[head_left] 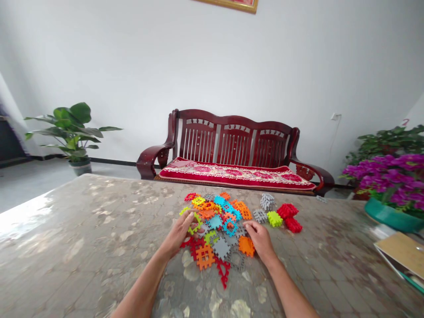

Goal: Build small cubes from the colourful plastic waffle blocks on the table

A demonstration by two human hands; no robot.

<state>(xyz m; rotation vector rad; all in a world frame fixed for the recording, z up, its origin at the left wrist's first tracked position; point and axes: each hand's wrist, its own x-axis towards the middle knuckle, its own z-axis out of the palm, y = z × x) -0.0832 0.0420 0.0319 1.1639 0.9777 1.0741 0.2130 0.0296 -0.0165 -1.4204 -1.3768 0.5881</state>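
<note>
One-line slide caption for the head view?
Left hand on a lime tile, right hand by an orange tile, at a pile of colourful toothed tiles on a patterned table; bench behind.

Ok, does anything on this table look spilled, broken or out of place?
Nothing stands out. The plastic tiles lie in a loose jumble on the table, between the left hand and the right hand. A lime clump and a red clump sit just right of it. No piece looks broken.
</note>
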